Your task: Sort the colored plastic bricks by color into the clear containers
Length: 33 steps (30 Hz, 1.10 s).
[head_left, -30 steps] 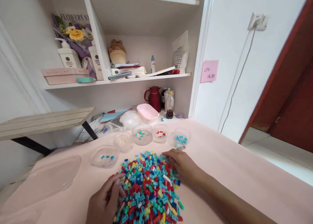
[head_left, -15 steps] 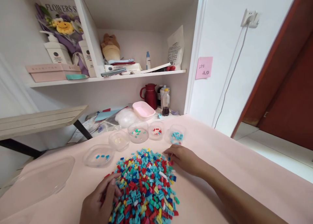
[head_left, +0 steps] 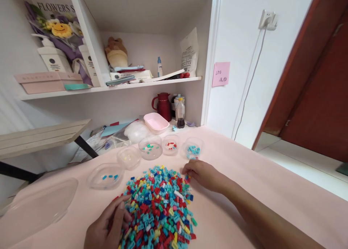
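A heap of small toy building bricks (head_left: 160,205) in light blue, red, yellow, green, dark blue and white lies on the pink tabletop. At the heap's left edge is my left hand (head_left: 107,221), its fingers curled and thumb close to the index finger; a bit of red shows beneath them. My right hand (head_left: 202,173) rests at the far right edge of the heap, fingers bent down and closed near a few bricks. Whatever either hand may hold is hidden. Beyond my right hand sits a clear bowl of light blue bricks (head_left: 193,150).
Other clear bowls hold red bricks (head_left: 172,146), green bricks (head_left: 149,148), yellow bricks (head_left: 127,156) and blue bricks (head_left: 110,177). A clear lid (head_left: 40,209) lies at left. Behind stand a pink basin (head_left: 156,123), a dark red jug (head_left: 164,107) and a bottle (head_left: 180,115).
The whole view has shifted a little, so everything appears slightly farther left. Both hands keep nearly the same pose and place at the heap.
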Available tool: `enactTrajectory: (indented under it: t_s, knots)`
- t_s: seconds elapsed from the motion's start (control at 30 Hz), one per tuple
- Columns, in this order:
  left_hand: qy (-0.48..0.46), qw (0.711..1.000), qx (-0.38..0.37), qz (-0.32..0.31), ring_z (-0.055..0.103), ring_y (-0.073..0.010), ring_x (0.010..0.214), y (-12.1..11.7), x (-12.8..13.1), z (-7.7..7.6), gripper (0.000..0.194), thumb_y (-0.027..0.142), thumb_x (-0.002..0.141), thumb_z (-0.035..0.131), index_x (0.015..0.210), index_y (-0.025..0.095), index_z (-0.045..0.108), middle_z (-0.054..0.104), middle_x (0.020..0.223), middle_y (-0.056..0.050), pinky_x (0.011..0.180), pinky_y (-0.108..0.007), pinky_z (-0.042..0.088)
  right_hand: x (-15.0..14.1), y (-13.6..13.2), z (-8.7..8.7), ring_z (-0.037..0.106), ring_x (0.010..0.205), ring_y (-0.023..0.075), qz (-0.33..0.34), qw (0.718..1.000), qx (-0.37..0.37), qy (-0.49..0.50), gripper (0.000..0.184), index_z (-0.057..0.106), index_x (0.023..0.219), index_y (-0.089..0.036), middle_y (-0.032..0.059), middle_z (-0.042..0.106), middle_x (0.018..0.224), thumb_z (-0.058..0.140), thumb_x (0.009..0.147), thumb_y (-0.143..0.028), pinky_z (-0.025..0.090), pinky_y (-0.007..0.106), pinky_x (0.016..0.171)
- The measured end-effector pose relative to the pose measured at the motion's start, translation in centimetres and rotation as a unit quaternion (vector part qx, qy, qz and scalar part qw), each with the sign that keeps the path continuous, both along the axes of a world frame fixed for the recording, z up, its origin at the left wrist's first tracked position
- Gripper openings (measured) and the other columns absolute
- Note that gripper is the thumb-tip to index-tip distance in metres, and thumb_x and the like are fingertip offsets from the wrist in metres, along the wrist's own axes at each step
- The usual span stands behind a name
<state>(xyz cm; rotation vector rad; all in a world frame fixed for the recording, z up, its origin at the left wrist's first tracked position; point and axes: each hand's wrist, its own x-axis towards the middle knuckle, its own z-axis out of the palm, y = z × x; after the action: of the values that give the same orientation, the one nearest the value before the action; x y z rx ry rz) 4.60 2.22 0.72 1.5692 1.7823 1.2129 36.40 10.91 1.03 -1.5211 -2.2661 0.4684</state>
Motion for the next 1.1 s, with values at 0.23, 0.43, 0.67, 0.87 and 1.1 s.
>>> enactTrajectory:
  t_s: [0.23,0.43,0.67,0.87,1.1]
  knots:
    - [0.006,1.0,0.005,-0.006,0.063,-0.0148,0.055,0.1,-0.1,0.0,0.052,0.063,0.071,0.054,0.094,0.021,0.073,0.067,0.06,0.002,0.057,-0.02,0.052,-0.2,-0.4,0.7,0.06,0.085,0.0175,0.003,0.999,-0.022,-0.025,0.034,0.069,0.1,-0.028,0.0028,0.065,0.1,0.057,0.072,-0.013,0.042,0.025,0.071]
    - [0.01,1.0,0.011,-0.004,0.062,-0.0139,0.053,0.1,0.1,0.0,0.051,0.062,0.073,0.052,0.094,0.021,0.073,0.066,0.06,0.002,0.054,-0.019,0.051,-0.5,-0.7,1.0,0.058,0.081,0.016,-0.001,0.999,-0.023,-0.038,0.025,0.069,0.091,-0.026,0.0019,0.064,0.096,0.06,0.07,-0.016,0.039,0.024,0.067]
    - [0.0,1.0,0.019,-0.002,0.061,-0.0136,0.052,-0.2,0.3,-0.1,0.045,0.058,0.075,0.054,0.093,0.021,0.071,0.065,0.059,0.003,0.054,-0.019,0.051,-0.6,-0.6,0.8,0.056,0.076,0.0146,-0.016,0.999,-0.019,-0.026,0.016,0.065,0.08,-0.023,0.001,0.062,0.09,0.06,0.067,-0.013,0.034,0.023,0.062]
    - [-0.022,0.999,0.014,-0.018,0.06,-0.014,0.051,-0.5,0.8,0.2,0.043,0.056,0.077,0.053,0.094,0.02,0.07,0.064,0.057,0.003,0.051,-0.021,0.049,-0.7,-0.3,0.2,0.054,0.07,0.0145,-0.037,0.999,-0.016,-0.021,0.013,0.06,0.073,-0.021,0.0003,0.063,0.081,0.06,0.064,-0.012,0.032,0.023,0.058]
    - [-0.078,0.997,0.021,-0.018,0.058,-0.0136,0.05,-0.3,1.1,-0.2,0.041,0.051,0.079,0.054,0.099,0.019,0.069,0.063,0.056,0.003,0.051,-0.022,0.047,-0.8,-0.4,0.7,0.059,0.072,0.017,-0.017,0.988,-0.071,0.133,0.006,0.063,0.075,-0.021,0.0005,0.069,0.077,0.058,0.072,-0.021,0.042,0.026,0.065]
